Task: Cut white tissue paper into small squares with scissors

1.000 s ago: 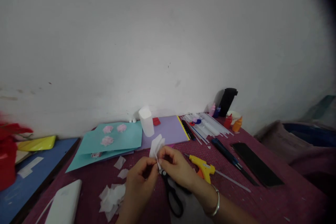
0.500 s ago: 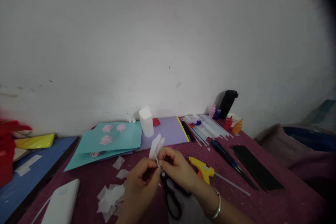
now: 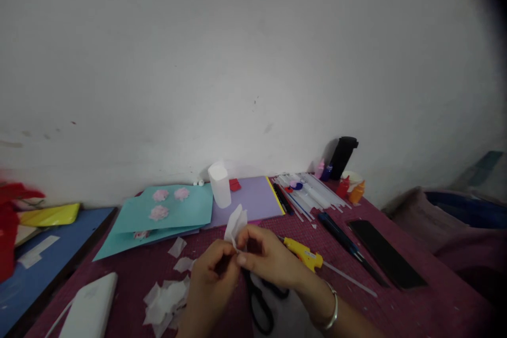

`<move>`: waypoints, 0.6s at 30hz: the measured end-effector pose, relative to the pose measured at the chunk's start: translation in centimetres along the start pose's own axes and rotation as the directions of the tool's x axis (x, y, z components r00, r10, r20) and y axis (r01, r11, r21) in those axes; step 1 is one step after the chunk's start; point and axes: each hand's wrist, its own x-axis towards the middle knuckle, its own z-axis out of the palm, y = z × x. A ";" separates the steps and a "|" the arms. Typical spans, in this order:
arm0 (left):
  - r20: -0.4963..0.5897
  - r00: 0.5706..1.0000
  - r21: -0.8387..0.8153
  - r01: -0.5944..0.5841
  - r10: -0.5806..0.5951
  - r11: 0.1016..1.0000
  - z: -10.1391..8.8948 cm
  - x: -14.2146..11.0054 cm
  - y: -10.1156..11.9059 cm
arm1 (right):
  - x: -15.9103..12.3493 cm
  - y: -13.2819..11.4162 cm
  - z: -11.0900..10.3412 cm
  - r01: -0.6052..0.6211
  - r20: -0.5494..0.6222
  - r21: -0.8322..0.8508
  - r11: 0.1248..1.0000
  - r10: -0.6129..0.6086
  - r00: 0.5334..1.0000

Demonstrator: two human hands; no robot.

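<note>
Between both hands, just above the table, is a gathered piece of white tissue paper [image 3: 235, 224], its loose end standing up. My left hand [image 3: 216, 274] pinches its lower end between thumb and fingers. My right hand [image 3: 267, 256], with a bangle at the wrist, pinches it from the other side, and the fingertips of both hands meet. Black-handled scissors [image 3: 259, 303] lie under the hands, partly covered by them. To the left sits a loose pile of white tissue pieces [image 3: 166, 301]. Right of my right hand rests a yellow glue gun [image 3: 303, 253] with a glue stick in its back.
Teal sheets [image 3: 130, 216] with pink paper flowers [image 3: 159, 213] lie at back left. A white cup [image 3: 220, 186] stands by a purple sheet [image 3: 253, 198]. Clear sticks [image 3: 312, 193], a blue-handled cutter [image 3: 336, 232], a dark phone [image 3: 386, 253], small paint bottles [image 3: 357, 191] and a white box-shaped device [image 3: 91, 306] surround the hands.
My right fingers have shifted slightly, the thumb now lower and closer to the left fingertips. The tissue's upper end looks narrower and more folded. Both hands keep their hold.
</note>
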 end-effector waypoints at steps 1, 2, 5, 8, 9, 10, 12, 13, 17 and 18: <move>-0.002 1.000 -0.017 0.009 -0.009 1.000 0.0 0.0 -0.1 | 0.0 0.0 -0.1 -0.018 -0.006 -0.026 0.999 0.018 1.000; 0.000 1.000 -0.040 0.024 -0.024 0.999 0.1 0.1 -0.1 | 0.0 0.0 -0.1 -0.036 -0.011 -0.043 0.998 0.035 0.999; 0.044 0.990 -0.194 0.140 -0.134 0.971 0.0 0.3 -0.3 | 0.4 0.5 -0.4 -0.056 -0.049 -0.022 0.998 0.055 0.997; 0.161 0.938 -0.529 0.346 -0.308 0.775 -0.6 0.6 -0.7 | 1.1 1.2 -1.2 -0.073 -0.098 0.090 0.993 0.082 0.992; 0.217 0.913 -0.624 0.401 -0.344 0.670 -0.8 0.8 -0.9 | 1.3 1.5 -1.5 -0.086 -0.102 0.148 0.985 0.102 0.989; 0.272 0.892 -0.691 0.442 -0.360 0.572 -1.1 1.0 -1.0 | 1.4 1.8 -1.8 -0.103 -0.097 0.209 0.972 0.125 0.987; 0.354 0.869 -0.741 0.486 -0.346 0.463 -1.7 1.4 -1.5 | 1.7 2.1 -2.3 -0.128 -0.083 0.312 0.941 0.161 0.983; 0.367 0.866 -0.741 0.493 -0.340 0.455 -1.9 1.6 -1.8 | 1.8 2.2 -2.5 -0.128 -0.080 0.339 0.932 0.164 0.983; 0.331 0.858 -0.672 0.506 -0.393 0.540 -2.4 2.4 -3.5 | 1.8 2.2 -2.6 -0.095 -0.070 0.204 0.974 0.112 0.991; 0.324 0.852 -0.647 0.517 -0.412 0.560 -2.4 2.6 -4.0 | 1.7 2.2 -2.5 -0.086 -0.062 0.126 0.988 0.095 0.994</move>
